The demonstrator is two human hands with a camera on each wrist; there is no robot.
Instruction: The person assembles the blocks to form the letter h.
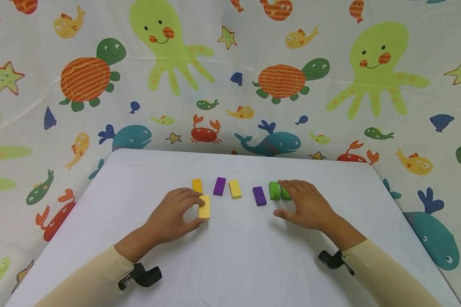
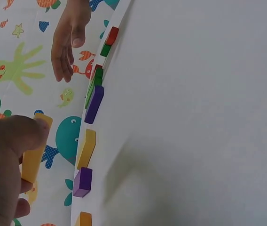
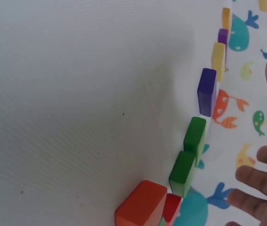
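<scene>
While our right hand [image 1: 308, 205] spreads empty, our left hand [image 1: 174, 214] pinches the likely light, stiff yellow block [image 1: 205, 207] endwise

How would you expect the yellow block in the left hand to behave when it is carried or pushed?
Pinched by the left hand, the yellow block shows straight edges, so it is probably stiff. Being small beside that hand, it is likely light. Its flat faces suggest it would slide rather than roll.

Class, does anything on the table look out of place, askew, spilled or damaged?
Nothing looks spilled or damaged. Slightly askew, though: in the head view, the left purple block and right purple block slant opposite ways, not parallel.
</scene>
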